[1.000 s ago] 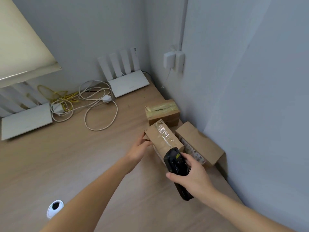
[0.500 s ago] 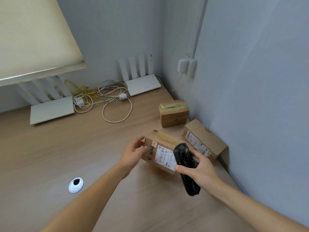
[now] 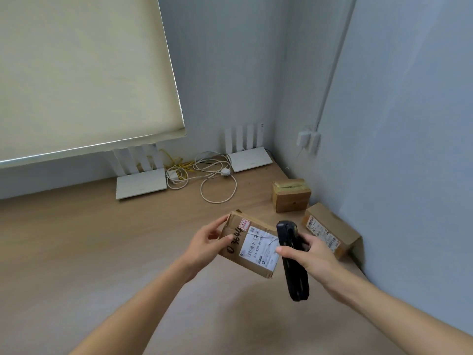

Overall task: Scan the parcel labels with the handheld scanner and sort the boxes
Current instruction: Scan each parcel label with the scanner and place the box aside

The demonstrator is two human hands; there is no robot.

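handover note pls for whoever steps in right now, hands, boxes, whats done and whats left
Left hand: grips the labelled box by its left end, label face up toward the camera.
Right hand: fingers wrapped round the black scanner, whose head sits over the right edge of the white label.
Against the right wall on the desk: a taped box and a second labelled box, tilted.
Done: box picked up, label turned up.
Left: no scan confirmation is visible, so scan this label, place the box, then handle the other two. Whether those were already scanned cannot be told.

Pale blue-grey walls, drawn blind, wooden desk.
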